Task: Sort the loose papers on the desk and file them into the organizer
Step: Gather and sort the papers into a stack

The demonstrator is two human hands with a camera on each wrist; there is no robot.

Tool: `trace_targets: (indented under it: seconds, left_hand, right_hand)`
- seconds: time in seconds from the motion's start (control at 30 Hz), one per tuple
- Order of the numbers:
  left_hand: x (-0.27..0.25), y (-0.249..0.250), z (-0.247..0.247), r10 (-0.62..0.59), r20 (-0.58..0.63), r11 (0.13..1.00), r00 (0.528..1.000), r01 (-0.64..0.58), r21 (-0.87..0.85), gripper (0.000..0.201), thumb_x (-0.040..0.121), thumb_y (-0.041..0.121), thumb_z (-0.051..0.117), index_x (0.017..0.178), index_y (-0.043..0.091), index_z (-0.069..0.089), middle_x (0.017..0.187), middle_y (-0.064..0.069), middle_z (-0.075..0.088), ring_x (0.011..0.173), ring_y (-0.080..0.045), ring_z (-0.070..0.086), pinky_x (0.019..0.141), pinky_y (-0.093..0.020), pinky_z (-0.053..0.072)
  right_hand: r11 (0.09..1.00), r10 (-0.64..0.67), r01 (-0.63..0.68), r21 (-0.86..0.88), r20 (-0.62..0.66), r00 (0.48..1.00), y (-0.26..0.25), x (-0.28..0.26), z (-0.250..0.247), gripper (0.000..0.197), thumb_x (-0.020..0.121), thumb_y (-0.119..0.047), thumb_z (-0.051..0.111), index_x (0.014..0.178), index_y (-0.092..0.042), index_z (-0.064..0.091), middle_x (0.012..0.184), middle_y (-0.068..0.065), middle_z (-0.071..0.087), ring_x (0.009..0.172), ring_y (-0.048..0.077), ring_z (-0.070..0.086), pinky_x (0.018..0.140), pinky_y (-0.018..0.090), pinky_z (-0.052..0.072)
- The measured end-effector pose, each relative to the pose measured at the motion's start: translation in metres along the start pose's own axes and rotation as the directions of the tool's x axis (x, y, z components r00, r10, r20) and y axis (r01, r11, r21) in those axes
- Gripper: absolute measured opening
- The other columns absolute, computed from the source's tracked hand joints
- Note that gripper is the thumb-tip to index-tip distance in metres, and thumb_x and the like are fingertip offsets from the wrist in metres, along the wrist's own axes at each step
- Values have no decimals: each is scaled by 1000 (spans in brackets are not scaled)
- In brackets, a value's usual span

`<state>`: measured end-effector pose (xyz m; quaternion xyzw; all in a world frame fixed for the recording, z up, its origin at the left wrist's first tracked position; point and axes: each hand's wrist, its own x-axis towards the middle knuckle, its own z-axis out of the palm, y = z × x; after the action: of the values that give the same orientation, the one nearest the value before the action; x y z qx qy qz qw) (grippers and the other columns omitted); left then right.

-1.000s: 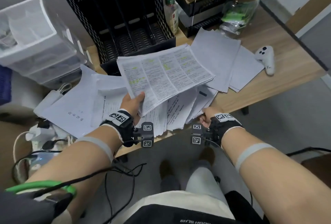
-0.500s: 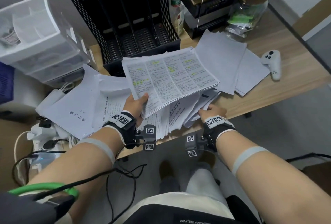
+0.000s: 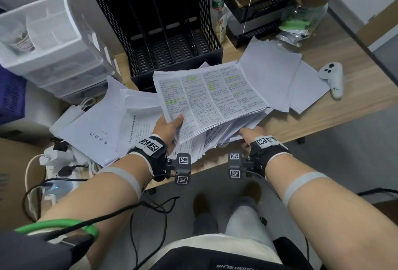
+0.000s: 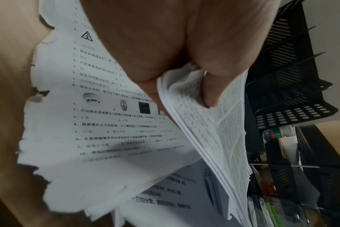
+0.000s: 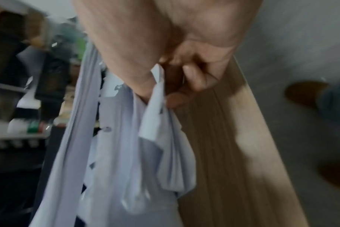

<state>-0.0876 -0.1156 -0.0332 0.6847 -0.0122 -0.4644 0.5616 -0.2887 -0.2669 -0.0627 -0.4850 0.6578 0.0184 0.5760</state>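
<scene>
My left hand (image 3: 170, 128) grips a thick stack of printed pages with green highlights (image 3: 212, 98), thumb on top, held above the desk; the wrist view shows the same stack of pages (image 4: 208, 122) pinched at its corner. My right hand (image 3: 247, 135) pinches the near edges of loose sheets (image 3: 224, 135) under that stack, seen as crumpled sheets (image 5: 161, 122) between thumb and fingers. A black mesh organizer (image 3: 163, 32) with upright slots stands at the desk's back. More loose papers (image 3: 101, 127) lie at the left and blank sheets (image 3: 273, 73) at the right.
A clear plastic drawer unit (image 3: 49, 47) sits left of the organizer. A bottle (image 3: 218, 13), a black mesh rack (image 3: 254, 4) and a glass jar (image 3: 301, 21) stand at the back right. A white controller (image 3: 332, 77) lies on the wooden desk (image 3: 355, 97). Cables hang at lower left.
My right hand has moved forward and left under the held stack and now pinches the loose sheets there. The left hand keeps its hold on the highlighted stack.
</scene>
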Motion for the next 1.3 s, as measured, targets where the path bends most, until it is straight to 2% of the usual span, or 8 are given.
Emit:
trace_targets:
  seconds: [0.17, 0.53, 0.77, 0.83, 1.0, 1.07, 1.17, 1.3]
  left_hand:
    - [4, -6, -4, 43, -37, 994, 998, -39, 98, 37, 95, 24, 62, 130, 14, 62, 121, -10, 73, 108, -32, 70, 96, -56, 54]
    - [6, 1, 5, 31, 5, 992, 1000, -31, 122, 31, 98, 12, 55, 129, 12, 59, 123, -11, 69, 106, -33, 68, 97, -50, 54]
    - [-17, -10, 0, -30, 182, 998, 983, 18, 66, 48, 92, -19, 38, 128, 10, 52, 112, -15, 68, 100, -34, 66, 86, -45, 54]
    - [-23, -16, -3, -63, 202, 998, 977, 56, 42, 48, 93, -17, 38, 134, 5, 51, 118, -19, 67, 106, -38, 65, 91, -50, 53]
    - [-31, -32, -17, -206, 213, 971, 955, 226, -73, 37, 101, 3, 46, 136, 12, 49, 111, -13, 69, 94, -29, 68, 62, -40, 62]
    - [-33, -40, -21, -248, 214, 958, 945, 272, -88, 38, 102, 13, 47, 140, 14, 48, 118, -13, 70, 98, -29, 70, 67, -41, 62]
    - [-40, -48, -29, -297, 240, 951, 924, 308, -7, 35, 98, 37, 56, 129, 20, 57, 105, -6, 75, 77, -24, 75, 71, -41, 58]
    - [-41, -54, -40, -269, 296, 961, 917, 276, 18, 27, 95, 38, 63, 119, 25, 62, 100, -4, 79, 76, -25, 78, 85, -53, 55]
  right_hand:
    - [990, -139, 140, -3, -115, 984, -19, -38, -15, 14, 79, -15, 56, 69, -6, 55, 51, 9, 55, 51, 25, 51, 56, 30, 42]
    - [796, -603, 588, -144, -281, 747, -81, -133, -66, 32, 89, -29, 62, 94, 2, 68, 91, 15, 72, 86, 32, 68, 78, 39, 56]
    - [424, -717, 721, 547, -283, 637, -111, -185, -73, 24, 88, -18, 69, 104, 0, 67, 115, 27, 68, 108, 42, 66, 92, 59, 53]
    - [373, -678, 676, 636, -311, 666, -100, -177, -62, 29, 87, -18, 71, 111, -5, 67, 118, 21, 69, 110, 37, 66, 94, 55, 53]
    - [821, -133, 226, 525, -209, 969, -24, -110, -10, 34, 83, -35, 70, 105, -11, 65, 101, 10, 72, 85, 32, 70, 78, 34, 58]
    - [968, -121, 148, 201, -144, 982, 3, -90, 16, 26, 90, -30, 62, 102, -7, 57, 102, 15, 69, 87, 33, 66, 62, 22, 49]
    - [996, 21, -26, -83, -60, 998, 22, -81, 53, 29, 93, -28, 59, 110, -7, 48, 120, 16, 62, 109, 34, 59, 73, 30, 41]
    - [937, 48, -100, 335, 162, 986, 27, -76, 74, 37, 96, -6, 52, 132, 2, 45, 123, 24, 60, 97, 32, 65, 71, 37, 61]
